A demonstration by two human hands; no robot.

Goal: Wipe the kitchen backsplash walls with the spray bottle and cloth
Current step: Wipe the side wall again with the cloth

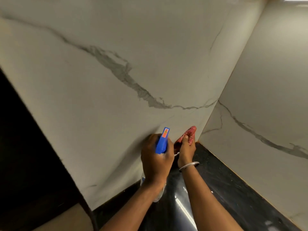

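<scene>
Left grip (pixel 156 157) curls round the neck of the spray bottle (pixel 162 142), its blue trigger head pointing at the white marble backsplash (pixel 116 80) low near the corner. Right grip (pixel 186 148), a silver bangle (pixel 189 165) on its wrist, pinches a bunched red cloth (pixel 190 131) against the same wall, just above the black table (pixel 233 189).

white grey-veined backsplash (pixel 116 97), blue-topped spray bottle (pixel 162 141), reddish, perhaps patterned cloth (pixel 190 132), black countertop (pixel 225 189).
</scene>
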